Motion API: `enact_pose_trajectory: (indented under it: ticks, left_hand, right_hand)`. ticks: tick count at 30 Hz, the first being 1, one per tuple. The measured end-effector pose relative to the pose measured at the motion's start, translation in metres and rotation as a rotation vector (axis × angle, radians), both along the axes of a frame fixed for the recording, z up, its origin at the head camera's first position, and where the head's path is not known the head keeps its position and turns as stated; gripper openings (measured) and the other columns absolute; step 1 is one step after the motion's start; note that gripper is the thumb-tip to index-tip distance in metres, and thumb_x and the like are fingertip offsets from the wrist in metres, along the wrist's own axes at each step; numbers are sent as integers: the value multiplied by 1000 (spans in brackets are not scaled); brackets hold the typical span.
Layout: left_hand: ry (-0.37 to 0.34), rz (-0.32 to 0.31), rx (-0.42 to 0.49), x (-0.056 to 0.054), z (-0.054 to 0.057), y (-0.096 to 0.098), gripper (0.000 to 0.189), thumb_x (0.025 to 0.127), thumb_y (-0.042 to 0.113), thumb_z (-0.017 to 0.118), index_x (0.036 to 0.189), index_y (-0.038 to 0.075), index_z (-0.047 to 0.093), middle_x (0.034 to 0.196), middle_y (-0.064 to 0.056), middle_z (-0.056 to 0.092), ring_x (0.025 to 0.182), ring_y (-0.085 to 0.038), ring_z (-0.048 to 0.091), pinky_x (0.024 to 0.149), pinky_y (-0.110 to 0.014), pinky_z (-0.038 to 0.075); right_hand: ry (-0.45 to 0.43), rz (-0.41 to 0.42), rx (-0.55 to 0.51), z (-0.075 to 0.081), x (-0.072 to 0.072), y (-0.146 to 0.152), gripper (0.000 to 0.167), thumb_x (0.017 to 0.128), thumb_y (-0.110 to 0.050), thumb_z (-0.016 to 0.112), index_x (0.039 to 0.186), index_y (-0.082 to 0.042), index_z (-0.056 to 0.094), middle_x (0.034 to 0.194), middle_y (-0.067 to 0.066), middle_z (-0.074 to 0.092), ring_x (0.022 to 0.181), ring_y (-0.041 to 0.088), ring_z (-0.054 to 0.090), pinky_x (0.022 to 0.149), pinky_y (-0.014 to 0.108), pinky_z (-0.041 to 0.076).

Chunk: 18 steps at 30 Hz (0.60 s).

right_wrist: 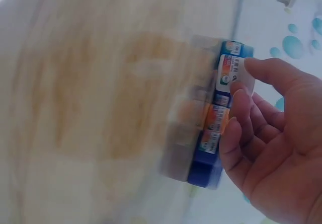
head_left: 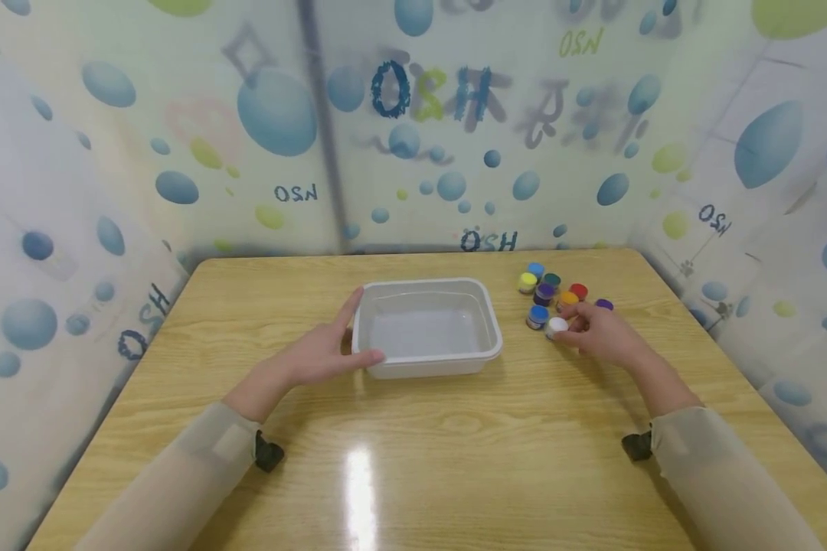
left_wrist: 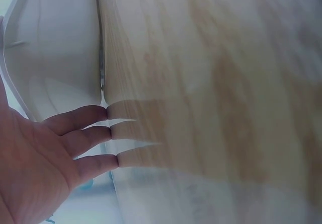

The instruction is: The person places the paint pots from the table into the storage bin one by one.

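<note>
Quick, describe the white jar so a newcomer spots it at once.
On the table, right of the tub, stand small jars. The white jar, pinched by the right hand, is at the near edge, beside a blue jar. Only it is white-topped; its neighbours are coloured.

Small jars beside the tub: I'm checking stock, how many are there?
9 visible: back blue, yellow, green; middle purple, orange, red; front blue, white at the right hand; rightmost purple beyond that hand. Some may be hidden.

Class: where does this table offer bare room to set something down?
Bare table: near side of the container; between left hand and left edge; narrowly, between container and jars. Crowded: back right, where the right hand pinches a white jar among others.
</note>
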<state>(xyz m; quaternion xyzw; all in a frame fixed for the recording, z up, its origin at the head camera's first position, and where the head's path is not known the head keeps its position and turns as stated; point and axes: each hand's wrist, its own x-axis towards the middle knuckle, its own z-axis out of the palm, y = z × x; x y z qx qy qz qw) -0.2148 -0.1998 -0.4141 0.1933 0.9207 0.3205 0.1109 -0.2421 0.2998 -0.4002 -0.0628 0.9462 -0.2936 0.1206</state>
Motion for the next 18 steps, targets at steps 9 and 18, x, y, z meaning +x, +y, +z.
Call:
enact_pose_trajectory:
  ticks: [9,18]
  left_hand:
    - [-4,5,-5,1,0,-1,125,97,71,71,177,26,-15,143,-30,69,117,-31,72,107,-57,56]
    - [-13,7,-30,1,3,-1,125,97,74,69,176,28,-16,147,-30,67,122,-33,71,111,-59,54]
  right_hand:
    - [135,18,-51,26,13,-17,52,104,-45,76,132,-3,65,111,12,73,87,22,65,70,30,55]
    - [197,76,-88,57,18,-60,43,102,-42,79,130,-10,69,107,7,72,89,21,65,71,30,55]
